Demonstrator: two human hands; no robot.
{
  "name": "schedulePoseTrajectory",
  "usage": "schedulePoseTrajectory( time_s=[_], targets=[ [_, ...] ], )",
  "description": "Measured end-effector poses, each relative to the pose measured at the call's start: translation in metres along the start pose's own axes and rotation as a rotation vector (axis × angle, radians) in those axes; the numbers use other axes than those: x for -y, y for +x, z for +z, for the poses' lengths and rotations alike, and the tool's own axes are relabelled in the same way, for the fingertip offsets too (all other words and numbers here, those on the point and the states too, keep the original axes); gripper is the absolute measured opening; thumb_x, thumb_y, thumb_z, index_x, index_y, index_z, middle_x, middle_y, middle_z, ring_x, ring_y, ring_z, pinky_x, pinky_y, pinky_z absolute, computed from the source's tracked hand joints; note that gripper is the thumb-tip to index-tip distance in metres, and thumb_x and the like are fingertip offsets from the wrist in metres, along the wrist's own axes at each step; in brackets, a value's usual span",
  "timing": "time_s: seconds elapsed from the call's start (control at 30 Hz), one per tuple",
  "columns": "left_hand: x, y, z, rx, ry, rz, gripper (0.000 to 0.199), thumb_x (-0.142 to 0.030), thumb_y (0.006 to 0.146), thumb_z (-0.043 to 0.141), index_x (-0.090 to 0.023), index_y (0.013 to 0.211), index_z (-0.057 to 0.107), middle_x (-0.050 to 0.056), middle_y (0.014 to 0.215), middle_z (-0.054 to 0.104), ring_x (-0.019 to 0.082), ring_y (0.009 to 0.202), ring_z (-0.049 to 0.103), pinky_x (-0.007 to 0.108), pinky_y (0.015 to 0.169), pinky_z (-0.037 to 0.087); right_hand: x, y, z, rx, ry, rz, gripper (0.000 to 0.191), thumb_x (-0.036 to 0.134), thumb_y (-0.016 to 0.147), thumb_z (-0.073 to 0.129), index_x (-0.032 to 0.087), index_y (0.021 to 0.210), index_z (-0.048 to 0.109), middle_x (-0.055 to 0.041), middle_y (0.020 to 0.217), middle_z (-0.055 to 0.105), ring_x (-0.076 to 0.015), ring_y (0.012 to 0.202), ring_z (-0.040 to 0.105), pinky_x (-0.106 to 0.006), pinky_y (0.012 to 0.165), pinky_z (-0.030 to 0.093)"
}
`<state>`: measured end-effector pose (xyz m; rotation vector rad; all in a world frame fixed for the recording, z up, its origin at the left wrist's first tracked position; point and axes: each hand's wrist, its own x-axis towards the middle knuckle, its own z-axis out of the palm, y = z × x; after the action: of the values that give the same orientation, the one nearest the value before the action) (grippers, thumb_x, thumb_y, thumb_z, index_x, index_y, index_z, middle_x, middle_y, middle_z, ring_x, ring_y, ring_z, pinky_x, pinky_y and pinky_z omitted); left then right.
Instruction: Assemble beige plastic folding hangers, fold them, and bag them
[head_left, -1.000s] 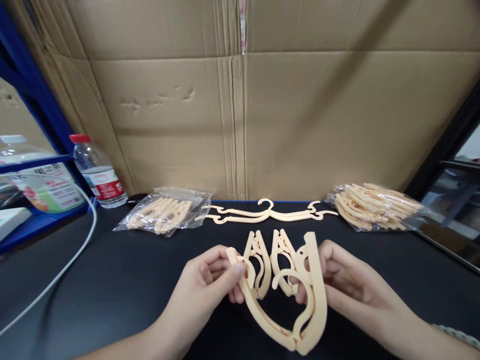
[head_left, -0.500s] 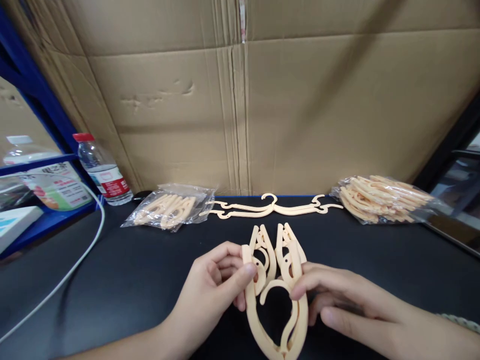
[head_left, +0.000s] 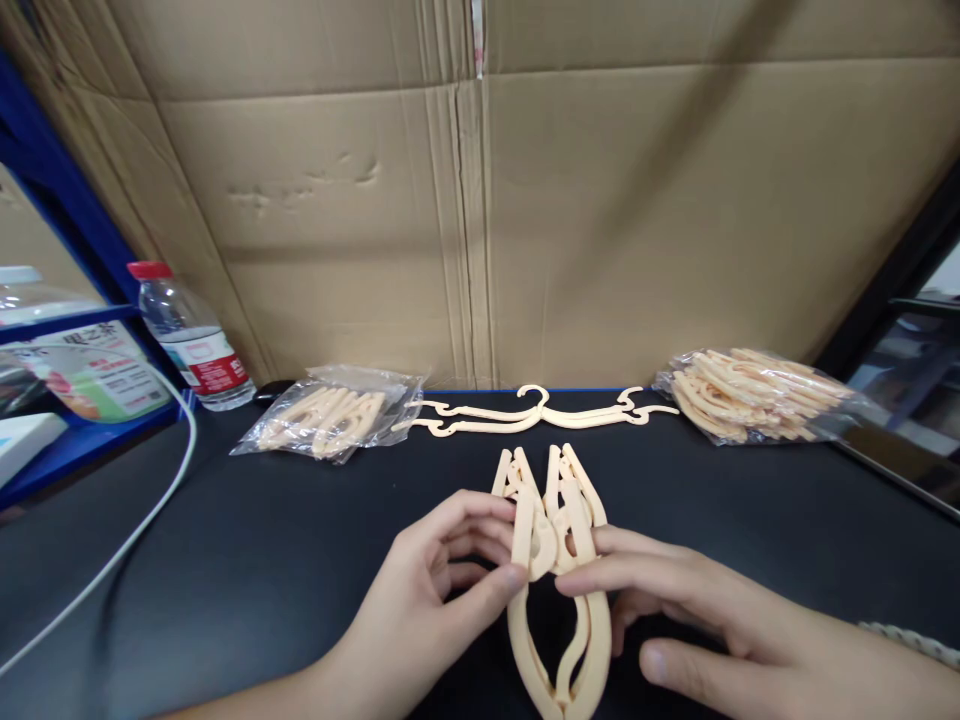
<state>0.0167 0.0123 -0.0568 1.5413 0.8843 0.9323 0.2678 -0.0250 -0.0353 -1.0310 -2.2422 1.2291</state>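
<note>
A beige folding hanger [head_left: 592, 640] is folded in a narrow loop near the front, its two arm ends close together. My left hand [head_left: 450, 590] pinches its left arm between thumb and fingers. On the right arm, my right hand [head_left: 690, 600] has its fingers bent against the plastic, with the thumb held away. Just behind lies another folded beige hanger [head_left: 577, 470], partly hidden by the nearer one. Farther back, an unfolded beige hanger [head_left: 495, 418] lies spread with its hook towards the cardboard.
Clear bags of beige hangers lie at the back left [head_left: 322, 420] and back right [head_left: 750, 395]. At the left are a red-capped bottle [head_left: 199, 345], a blue shelf [head_left: 60, 455] and a white cable [head_left: 150, 510]. Cardboard [head_left: 337, 200] stands behind the black table [head_left: 285, 560].
The near hanger's arms have come closer together, my left hand moving right and my right hand's fingertips slightly left. The hook no longer shows in the loop. The view has shifted slightly.
</note>
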Motion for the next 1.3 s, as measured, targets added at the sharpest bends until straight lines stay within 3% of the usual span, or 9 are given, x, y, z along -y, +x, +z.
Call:
schedulePoseTrajectory(
  time_s=[0.13,0.33,0.47,0.73,0.9,1.0,1.1,1.23,1.3],
  targets=[
    [0.0,0.002,0.0,-0.062,-0.01,-0.001,0.021,-0.026,0.079,0.07,-0.018,0.097,0.063,0.004,0.085,0.067,0.016,0.079,0.064,0.025,0.071,0.055,0.003,0.001,-0.001,-0.004,-0.073,0.007,0.038,0.035,0.094,0.05,0.033,0.132,0.054,-0.0035,0.141,0.05,-0.0237,0.13,0.046,-0.039,0.105,0.044],
    [0.0,-0.001,0.002,-0.023,-0.008,-0.027,0.021,-0.024,0.076,0.073,-0.018,0.095,0.068,0.003,0.079,0.065,0.017,0.078,0.062,0.025,0.069,0.054,0.001,-0.001,0.0,-0.01,-0.042,0.0,0.037,0.035,0.092,0.054,0.038,0.129,0.056,-0.0015,0.132,0.058,-0.0233,0.12,0.056,-0.04,0.103,0.046],
    [0.003,-0.002,0.002,-0.047,-0.033,-0.012,0.024,-0.021,0.071,0.076,-0.02,0.094,0.072,0.001,0.077,0.061,0.017,0.077,0.062,0.024,0.066,0.054,0.003,-0.004,-0.001,-0.055,-0.058,-0.014,0.041,0.034,0.091,0.057,0.04,0.132,0.055,-0.0009,0.137,0.056,-0.0271,0.127,0.051,-0.044,0.107,0.041],
    [0.0,-0.004,0.007,-0.035,-0.045,-0.04,0.021,-0.022,0.07,0.077,-0.019,0.091,0.076,0.002,0.071,0.066,0.015,0.066,0.061,0.023,0.058,0.054,0.009,-0.001,0.0,-0.035,-0.013,-0.085,0.043,0.031,0.092,0.057,0.042,0.133,0.052,0.0008,0.138,0.055,-0.0252,0.131,0.047,-0.043,0.109,0.039],
    [0.002,-0.003,0.003,-0.004,0.052,0.054,0.032,-0.023,0.079,0.069,-0.024,0.111,0.07,0.005,0.091,0.071,0.017,0.077,0.066,0.025,0.068,0.058,-0.002,0.002,0.0,-0.111,0.082,-0.091,0.044,0.032,0.091,0.058,0.038,0.134,0.052,-0.0025,0.145,0.048,-0.025,0.133,0.044,-0.041,0.108,0.04],
    [0.004,-0.001,-0.004,-0.003,0.183,0.156,0.03,-0.022,0.083,0.064,-0.026,0.113,0.068,0.005,0.099,0.069,0.017,0.082,0.067,0.025,0.072,0.058,-0.015,0.009,-0.012,-0.286,0.175,-0.035,0.043,0.039,0.092,0.055,0.027,0.133,0.055,-0.0091,0.133,0.057,-0.0241,0.119,0.056,-0.041,0.1,0.046],
    [0.007,0.001,-0.009,0.006,0.283,0.19,0.028,-0.02,0.085,0.059,-0.025,0.112,0.066,0.006,0.1,0.067,0.017,0.082,0.067,0.025,0.071,0.058,-0.03,0.015,-0.029,-0.465,0.076,0.075,0.041,0.047,0.091,0.052,0.02,0.121,0.062,-0.0093,0.109,0.066,-0.0219,0.097,0.062,-0.039,0.089,0.051],
    [0.009,0.004,-0.011,0.013,0.329,0.154,0.027,-0.021,0.086,0.057,-0.025,0.111,0.065,0.006,0.098,0.066,0.019,0.085,0.066,0.025,0.07,0.058,-0.046,0.018,-0.041,-0.475,-0.126,0.183,0.042,0.053,0.091,0.047,0.019,0.106,0.067,-0.0052,0.091,0.066,-0.0176,0.073,0.058,-0.034,0.071,0.052],
    [0.009,0.005,-0.011,0.017,0.334,0.133,0.027,-0.022,0.085,0.057,-0.024,0.111,0.065,0.006,0.095,0.066,0.02,0.085,0.065,0.026,0.07,0.058,-0.05,0.018,-0.04,-0.459,-0.196,0.174,0.042,0.052,0.093,0.044,0.021,0.111,0.065,-0.0052,0.093,0.066,-0.0182,0.075,0.058,-0.036,0.074,0.052]
  ],
)
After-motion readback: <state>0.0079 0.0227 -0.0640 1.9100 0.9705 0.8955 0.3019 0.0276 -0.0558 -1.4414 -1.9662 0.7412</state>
